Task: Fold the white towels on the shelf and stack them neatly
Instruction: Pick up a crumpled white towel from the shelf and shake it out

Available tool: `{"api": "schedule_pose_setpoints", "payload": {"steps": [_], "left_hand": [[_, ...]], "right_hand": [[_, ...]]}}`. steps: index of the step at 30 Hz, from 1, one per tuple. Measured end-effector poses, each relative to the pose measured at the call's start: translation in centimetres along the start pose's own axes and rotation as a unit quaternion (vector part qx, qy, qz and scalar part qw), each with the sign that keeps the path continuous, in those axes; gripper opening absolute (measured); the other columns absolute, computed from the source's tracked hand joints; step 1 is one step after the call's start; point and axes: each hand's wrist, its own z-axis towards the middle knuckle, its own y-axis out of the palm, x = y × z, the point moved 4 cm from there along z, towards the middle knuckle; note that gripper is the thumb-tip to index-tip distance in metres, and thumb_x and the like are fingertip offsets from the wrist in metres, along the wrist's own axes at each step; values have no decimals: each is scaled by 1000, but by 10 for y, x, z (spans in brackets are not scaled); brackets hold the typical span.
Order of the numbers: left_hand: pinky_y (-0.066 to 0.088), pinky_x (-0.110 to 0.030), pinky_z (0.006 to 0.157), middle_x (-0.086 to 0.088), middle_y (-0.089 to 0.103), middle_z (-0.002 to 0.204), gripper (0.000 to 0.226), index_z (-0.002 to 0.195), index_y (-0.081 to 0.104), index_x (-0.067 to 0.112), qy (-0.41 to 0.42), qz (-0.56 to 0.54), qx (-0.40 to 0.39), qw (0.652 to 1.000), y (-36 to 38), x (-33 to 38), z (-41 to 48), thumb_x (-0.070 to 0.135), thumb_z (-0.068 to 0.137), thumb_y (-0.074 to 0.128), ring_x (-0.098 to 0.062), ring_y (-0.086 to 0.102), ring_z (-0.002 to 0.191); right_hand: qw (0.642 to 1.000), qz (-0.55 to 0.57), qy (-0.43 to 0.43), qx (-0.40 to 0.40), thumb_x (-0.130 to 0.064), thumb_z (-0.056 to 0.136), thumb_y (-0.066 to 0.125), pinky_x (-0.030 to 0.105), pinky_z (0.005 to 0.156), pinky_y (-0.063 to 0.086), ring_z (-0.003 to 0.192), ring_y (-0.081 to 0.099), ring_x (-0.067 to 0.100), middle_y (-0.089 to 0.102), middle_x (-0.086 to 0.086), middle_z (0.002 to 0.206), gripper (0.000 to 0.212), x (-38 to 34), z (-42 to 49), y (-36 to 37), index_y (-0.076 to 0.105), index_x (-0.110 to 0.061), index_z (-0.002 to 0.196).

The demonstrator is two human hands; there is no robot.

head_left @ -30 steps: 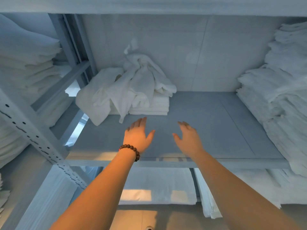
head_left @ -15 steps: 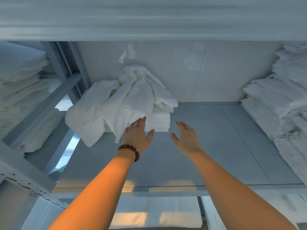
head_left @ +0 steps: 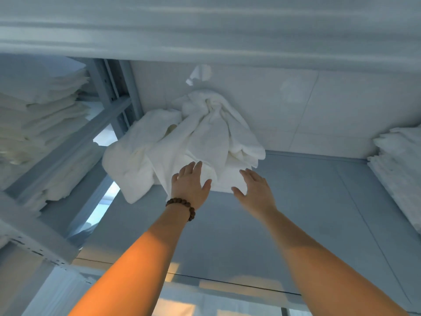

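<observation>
just past the fingertips: heap of crumpled white terry towels (head_left: 205, 133), unfolded, slumped over a low folded white stack (head_left: 232, 180) at the back-left of the grey metal shelf board (head_left: 296, 213). left hand (head_left: 190, 185), brown bead bracelet (head_left: 182, 207) at wrist: fingers straight, spread over the heap's near edge, holding nothing; contact unclear. right hand (head_left: 255, 190): likewise, just beside. both splayed, probably to gather one towel for folding.

Just past the fingers (head_left: 191, 169), the crumpled towels (head_left: 205, 137) are plain white. Under the fingers the shelf (head_left: 296, 213) is flat blue-grey. Behind them, the bracelet (head_left: 182, 207) is dark brown beads.
</observation>
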Motion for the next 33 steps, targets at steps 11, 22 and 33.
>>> {"api": "schedule_pose_setpoints", "payload": {"steps": [11, 22, 33], "left_hand": [[15, -39, 111, 2, 37, 148, 41, 135, 47, 27, 21, 110, 66, 991, 17, -34, 81, 26, 93, 48, -19, 23, 141], [32, -31, 73, 1, 69, 84, 16, 88, 72, 20, 81, 33, 200, 976, -34, 14, 85, 18, 87, 55, -23, 60, 78], [32, -27, 68, 1, 69, 89, 20, 98, 70, 22, 175, -38, 206, 962, -80, 115, 48, 22, 91, 52, -26, 61, 76]], "right_hand": [[991, -58, -72, 93, -35, 86, 62, 43, 113, 27, 131, 42, 27, 50, 10, 138, 47, -28, 81, 49, 56, -13, 127], [969, 37, -37, 239, -11, 84, 57, 38, 58, 49, 64, 58, 32, 63, 11, 71, 7, -9, 75, -16, 63, -9, 81], [940, 14, 5, 341, -14, 91, 50, 32, 54, 37, 69, 56, 34, 61, 13, 79, 12, 38, 11, -124, 60, -8, 90]]}}
